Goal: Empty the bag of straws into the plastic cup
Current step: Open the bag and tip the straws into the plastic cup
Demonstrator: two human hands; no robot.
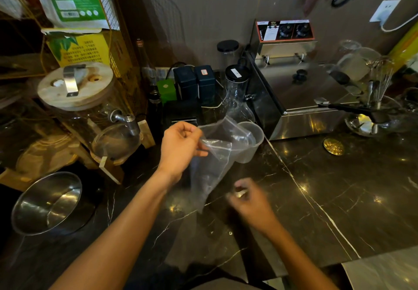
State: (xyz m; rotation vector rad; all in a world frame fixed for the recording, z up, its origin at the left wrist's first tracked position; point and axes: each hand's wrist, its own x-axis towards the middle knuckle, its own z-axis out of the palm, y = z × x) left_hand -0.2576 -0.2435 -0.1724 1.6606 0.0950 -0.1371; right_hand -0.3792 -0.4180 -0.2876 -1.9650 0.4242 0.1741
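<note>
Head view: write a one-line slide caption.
Left hand holds a clear plastic bag beside the plastic cup; the blurred right hand hovers below.

Countertop [339,188]: dark brown-black marble with white veining. Bag [212,161] and plastic cup [251,140]: clear, colourless. Fryer [300,90] and bowl [48,202]: silver steel. Dispenser lid [75,86]: pale wood. Box [81,49]: yellow, green leaf print.

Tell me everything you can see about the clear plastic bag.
The plastic bag is clear, thin and crinkled, with a zip-type strip along its top. The left hand pinches its upper edge, so it hangs above the dark marble counter, overlapping the plastic cup in view. Any contents are unclear.
</note>
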